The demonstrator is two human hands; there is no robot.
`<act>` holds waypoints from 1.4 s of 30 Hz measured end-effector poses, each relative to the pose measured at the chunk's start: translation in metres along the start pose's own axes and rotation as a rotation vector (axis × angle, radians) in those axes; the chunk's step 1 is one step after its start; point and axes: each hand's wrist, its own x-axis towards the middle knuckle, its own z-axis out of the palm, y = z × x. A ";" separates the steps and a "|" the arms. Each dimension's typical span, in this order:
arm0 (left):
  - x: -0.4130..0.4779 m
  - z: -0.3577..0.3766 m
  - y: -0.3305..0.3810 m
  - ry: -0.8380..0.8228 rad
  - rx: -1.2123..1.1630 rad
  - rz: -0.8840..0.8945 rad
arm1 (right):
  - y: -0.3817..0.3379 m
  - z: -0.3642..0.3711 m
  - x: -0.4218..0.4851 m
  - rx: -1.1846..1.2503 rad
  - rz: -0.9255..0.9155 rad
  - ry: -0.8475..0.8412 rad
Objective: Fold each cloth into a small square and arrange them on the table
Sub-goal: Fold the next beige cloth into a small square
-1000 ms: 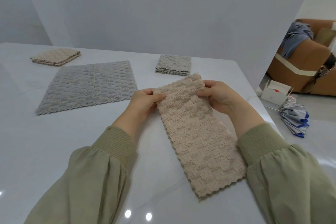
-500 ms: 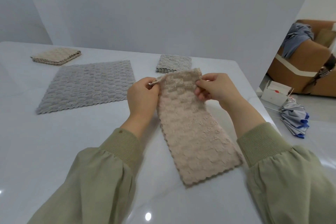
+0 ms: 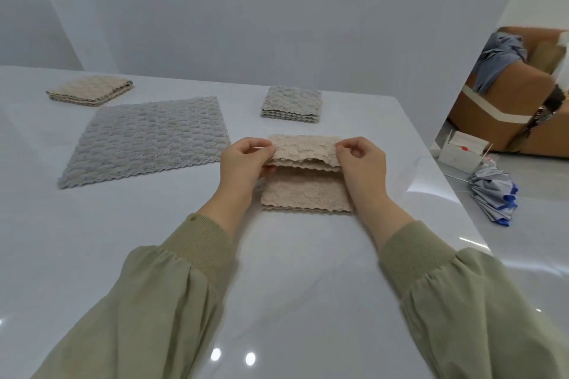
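Observation:
A beige cloth lies on the white table in front of me, its far end doubled over toward me and held above the near half. My left hand pinches the left corner of the raised end. My right hand pinches its right corner. A grey cloth lies spread flat to the left. A folded grey square sits behind the beige cloth. A folded beige square rests at the far left.
The table's right edge runs close to my right arm. Beyond it on the floor lie a folded blue-and-grey umbrella, a small white box and a brown sofa with a blue garment on it.
Both hands lifted the beige cloth's far end and brought it over toward me, halving the long strip. The cloth has also turned square to me.

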 end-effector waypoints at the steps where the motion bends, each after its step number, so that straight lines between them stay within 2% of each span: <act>1: -0.002 -0.001 0.000 -0.007 0.005 -0.014 | 0.000 -0.002 -0.003 0.008 0.011 -0.006; 5: -0.010 -0.010 0.002 -0.096 0.087 -0.030 | 0.004 -0.009 -0.016 0.031 0.103 -0.042; 12: -0.025 -0.022 0.003 -0.264 0.311 -0.005 | 0.007 -0.025 -0.026 -0.081 0.052 -0.091; 16: -0.027 -0.023 0.003 -0.263 0.462 0.090 | 0.007 -0.029 -0.029 -0.103 0.066 -0.136; 28: -0.022 -0.027 0.002 -0.278 0.657 0.089 | 0.006 -0.031 -0.036 -0.332 0.008 -0.187; 30: -0.023 -0.027 0.001 -0.281 0.771 0.157 | 0.006 -0.031 -0.037 -0.410 -0.024 -0.211; 32: -0.028 -0.024 0.001 -0.243 0.985 0.264 | 0.005 -0.032 -0.037 -0.492 -0.063 -0.243; 34: -0.032 -0.021 0.002 -0.138 1.199 0.444 | 0.006 -0.034 -0.036 -0.562 -0.120 -0.269; 36: -0.032 -0.019 0.001 -0.111 1.156 0.715 | 0.008 -0.035 -0.034 -0.631 -0.184 -0.261; 38: -0.030 -0.017 -0.004 -0.212 1.041 0.930 | 0.010 -0.035 -0.033 -0.659 -0.248 -0.236; 40: -0.029 -0.016 -0.009 -0.371 1.036 0.958 | 0.010 -0.035 -0.035 -0.647 -0.345 -0.228; 42: -0.028 -0.017 -0.014 -0.453 1.070 0.932 | 0.007 -0.036 -0.037 -0.603 -0.454 -0.257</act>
